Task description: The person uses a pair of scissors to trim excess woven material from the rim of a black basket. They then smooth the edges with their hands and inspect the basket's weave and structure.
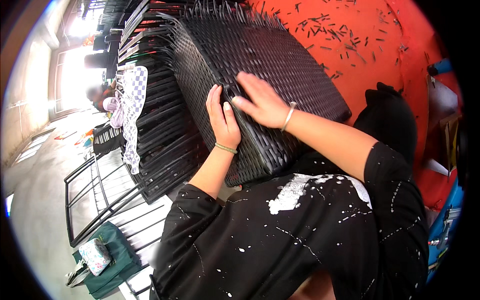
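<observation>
A large black woven wicker piece [280, 60], box-like with flat sides, leans in front of me. Loose strand ends stick up along its far edge. My left hand [223, 117] lies against the side left of its corner ridge, fingers stretched out along the weave. Just across the ridge, my right hand [265, 102] rests on the broad face with its fingers extended and the thumb apart. Both hands touch the wicker near the same edge, and neither visibly grips anything. The underside of the right palm is hidden.
Stacked black slatted frames [167, 125] stand close on the left, with a checkered cloth strip [137, 95] hung over them. A green bag [112, 260] bears a patterned pouch [95, 256]. Short black offcuts [345, 35] litter the red floor covering [370, 65].
</observation>
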### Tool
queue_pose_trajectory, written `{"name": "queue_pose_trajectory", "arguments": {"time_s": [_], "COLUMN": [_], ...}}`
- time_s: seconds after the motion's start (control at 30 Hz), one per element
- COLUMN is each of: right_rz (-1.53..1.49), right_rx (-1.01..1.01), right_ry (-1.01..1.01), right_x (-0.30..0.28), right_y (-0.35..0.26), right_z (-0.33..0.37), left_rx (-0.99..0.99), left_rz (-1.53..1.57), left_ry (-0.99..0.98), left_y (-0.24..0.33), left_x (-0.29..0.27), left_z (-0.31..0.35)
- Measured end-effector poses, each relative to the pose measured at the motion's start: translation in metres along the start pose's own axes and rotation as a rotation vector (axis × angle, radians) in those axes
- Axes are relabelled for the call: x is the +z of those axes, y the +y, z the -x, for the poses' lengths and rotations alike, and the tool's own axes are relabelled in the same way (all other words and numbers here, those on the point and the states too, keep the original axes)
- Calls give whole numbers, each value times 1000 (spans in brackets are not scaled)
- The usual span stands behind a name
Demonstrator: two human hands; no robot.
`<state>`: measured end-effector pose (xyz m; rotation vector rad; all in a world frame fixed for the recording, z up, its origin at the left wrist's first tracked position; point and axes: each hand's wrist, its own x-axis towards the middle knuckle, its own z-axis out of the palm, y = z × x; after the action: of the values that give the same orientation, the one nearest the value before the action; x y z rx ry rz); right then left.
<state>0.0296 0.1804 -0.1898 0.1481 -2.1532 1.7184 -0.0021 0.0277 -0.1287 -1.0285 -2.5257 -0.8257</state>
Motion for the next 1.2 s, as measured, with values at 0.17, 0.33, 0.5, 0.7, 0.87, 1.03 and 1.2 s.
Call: {"name": "queue_pose_trajectory", "arguments": {"time_s": [0.17,0.33,0.5,0.7,0.87,1.03,1.2], "right_rz": [-75,-37,-161,-241,-69,-241,-78], "right_rx": [56,-20,-2,-128,-36,-84,-176], "right_ry": [-70,-49,-56,-7,-68,-57,-81], "right_x": [14,8,7,-4,4,6,1], "right_y": [-6,-24,-34,-40,-31,-37,-29], "right_z": [8,19,17,13,10,11,18], "left_rx": [3,-17,-22,-5,-20,-25,-66], "left_rz": [-3,6,22,45,67,16,16], "left_ry": [-16,-23,-24,-43,-45,-62,-61], "left_y": [-1,4,9,4,10,7,10], "left_x": [-2,-9,-19,-19,-20,-22,-23], "left_z": [3,8,8,11,11,12,13]}}
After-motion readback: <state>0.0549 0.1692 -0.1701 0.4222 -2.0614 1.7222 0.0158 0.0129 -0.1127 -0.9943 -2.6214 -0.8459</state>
